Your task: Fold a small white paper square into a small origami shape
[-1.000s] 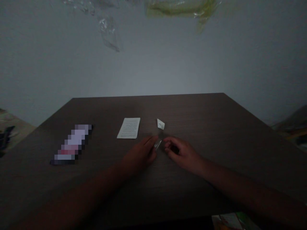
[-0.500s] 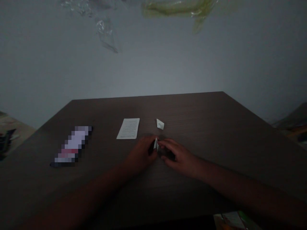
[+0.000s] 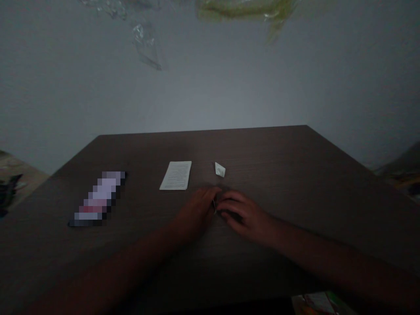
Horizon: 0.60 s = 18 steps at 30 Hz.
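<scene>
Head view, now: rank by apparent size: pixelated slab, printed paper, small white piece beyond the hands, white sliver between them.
1. pixelated slab
2. printed paper
3. small white piece
Unranked: white sliver between left hand and right hand; only a thin part shows, more may be hidden.

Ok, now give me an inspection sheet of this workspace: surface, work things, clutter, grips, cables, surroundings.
Surface: brown table, wood-grained, dimly lit.
Work things: pale sliver between the hands, mostly hidden; small pale piece just beyond them; printed paper lying to its left.
Clutter: phone-like slab far left, its face pixelated.
Grips: left hand and right hand close together, fingers bent; which holds the sliver is unclear.
Cables: nothing seen.
Surroundings: pale wall behind; clear plastic and yellow plastic up top.
</scene>
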Each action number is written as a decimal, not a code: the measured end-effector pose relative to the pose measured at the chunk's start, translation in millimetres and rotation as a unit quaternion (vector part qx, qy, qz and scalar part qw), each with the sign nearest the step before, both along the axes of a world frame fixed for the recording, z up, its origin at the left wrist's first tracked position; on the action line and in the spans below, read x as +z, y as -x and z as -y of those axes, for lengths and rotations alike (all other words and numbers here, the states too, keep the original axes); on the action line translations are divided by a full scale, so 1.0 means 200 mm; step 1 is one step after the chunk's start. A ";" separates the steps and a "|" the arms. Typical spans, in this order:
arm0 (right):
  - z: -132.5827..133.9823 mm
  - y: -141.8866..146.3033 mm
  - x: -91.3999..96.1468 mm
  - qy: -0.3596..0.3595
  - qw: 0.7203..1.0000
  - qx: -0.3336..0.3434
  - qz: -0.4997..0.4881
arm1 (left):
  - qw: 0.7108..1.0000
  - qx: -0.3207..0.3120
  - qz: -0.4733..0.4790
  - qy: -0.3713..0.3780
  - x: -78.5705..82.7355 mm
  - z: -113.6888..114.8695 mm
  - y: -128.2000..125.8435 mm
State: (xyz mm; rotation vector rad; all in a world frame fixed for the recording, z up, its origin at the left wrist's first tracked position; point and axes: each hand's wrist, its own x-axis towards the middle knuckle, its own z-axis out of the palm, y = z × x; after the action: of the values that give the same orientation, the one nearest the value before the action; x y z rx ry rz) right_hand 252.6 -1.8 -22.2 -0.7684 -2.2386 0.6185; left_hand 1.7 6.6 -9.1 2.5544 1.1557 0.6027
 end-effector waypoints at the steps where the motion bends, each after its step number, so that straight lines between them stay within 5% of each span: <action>1: 0.01 0.00 0.00 -0.021 1.000 0.012 0.007 | 1.000 0.003 -0.007 -0.007 0.00 0.00 0.00; 9: 0.01 -0.03 0.03 -0.074 0.993 -0.007 0.090 | 0.999 0.025 -0.015 -0.024 -0.04 0.00 0.01; 18: 0.01 -0.07 0.05 -0.082 0.991 -0.026 0.107 | 0.998 -0.030 0.023 0.051 0.11 0.03 0.05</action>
State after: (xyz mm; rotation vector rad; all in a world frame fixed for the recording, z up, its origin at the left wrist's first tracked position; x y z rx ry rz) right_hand 266.6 -3.3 -13.1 -0.8399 -2.4188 0.3350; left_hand -8.7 0.4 11.9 2.4672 1.0628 0.5697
